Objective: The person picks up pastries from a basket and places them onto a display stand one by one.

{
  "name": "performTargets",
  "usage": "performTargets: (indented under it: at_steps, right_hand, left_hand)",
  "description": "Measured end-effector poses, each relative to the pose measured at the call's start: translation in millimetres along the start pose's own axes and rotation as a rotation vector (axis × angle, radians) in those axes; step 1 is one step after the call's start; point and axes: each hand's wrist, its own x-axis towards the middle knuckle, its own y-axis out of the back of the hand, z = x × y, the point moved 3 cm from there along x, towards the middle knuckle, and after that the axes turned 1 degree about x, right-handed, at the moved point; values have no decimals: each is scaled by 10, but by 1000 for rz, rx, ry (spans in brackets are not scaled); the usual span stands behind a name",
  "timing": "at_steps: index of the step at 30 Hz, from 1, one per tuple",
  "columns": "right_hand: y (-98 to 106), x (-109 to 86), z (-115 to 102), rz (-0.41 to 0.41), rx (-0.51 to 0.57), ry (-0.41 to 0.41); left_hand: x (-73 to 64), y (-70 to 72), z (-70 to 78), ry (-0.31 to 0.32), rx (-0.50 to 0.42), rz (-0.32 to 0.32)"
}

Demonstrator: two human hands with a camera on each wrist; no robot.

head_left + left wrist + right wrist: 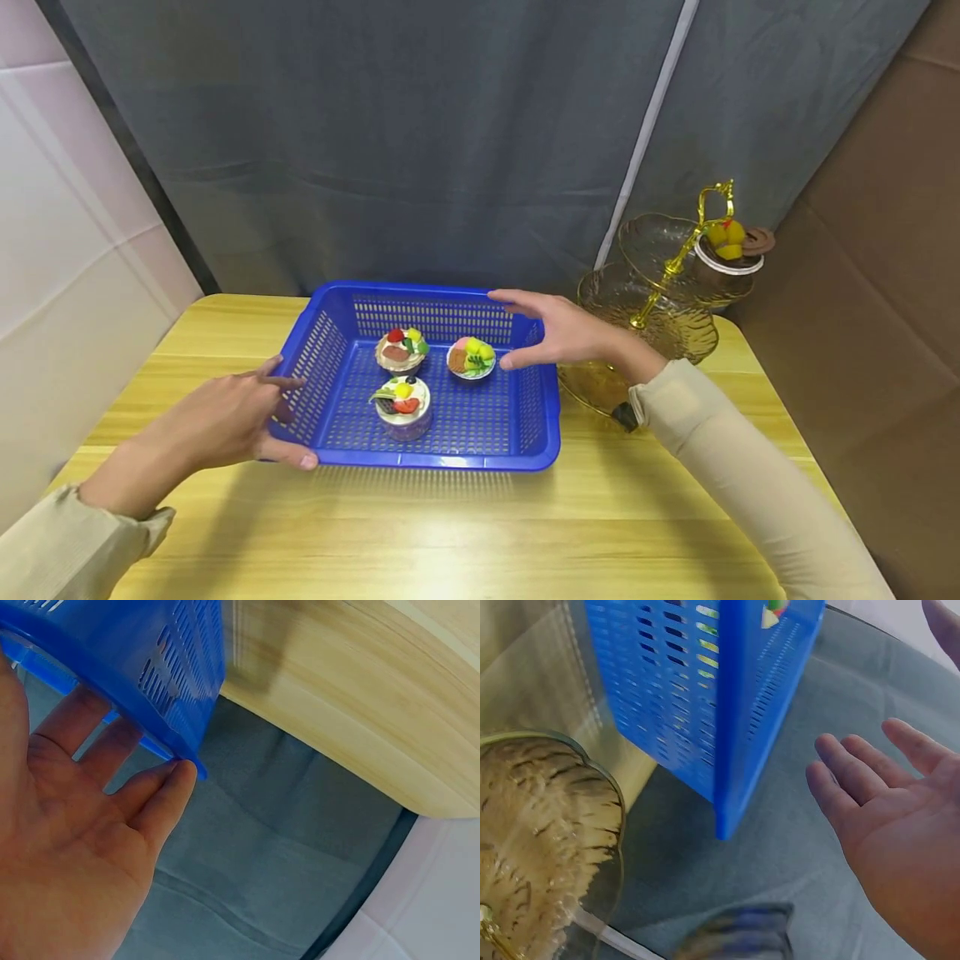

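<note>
My left hand (232, 417) lies at the left end of a blue plastic basket (480, 461), its fingers reaching over the rim and its thumb along the front corner. In the left wrist view, fingertips (184, 771) touch the rim. Above the basket's right end, my right hand (566, 329) is spread with nothing in it, thumb apart from the fingers. Nearest to it is a toy cupcake (472, 360) with yellow and green topping. Two more sit to its left: a cream-topped cupcake (401, 352) and a cupcake in a clear cup (405, 408).
On the right stands a tiered glass cake stand (678, 333) with a gold handle (716, 200). A dark cupcake (727, 254) with yellow topping sits on its top tier. The wooden table (450, 533) ends at a grey curtain (412, 167) behind.
</note>
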Motion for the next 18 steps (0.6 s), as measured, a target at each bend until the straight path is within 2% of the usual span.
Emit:
performTargets:
  at_steps: [7,13,18]
  right_hand:
    - [-135,109,50,-9,-34,-12]
    - [-252,168,104,-66,-110,-32]
    - [-323,204,132,-82,-121,-46]
  left_hand:
    - [7,-8,11,8,10,-14]
    - [-3,-7,14,18,-5,-12]
    - [0,-15,11,4,-6,0]
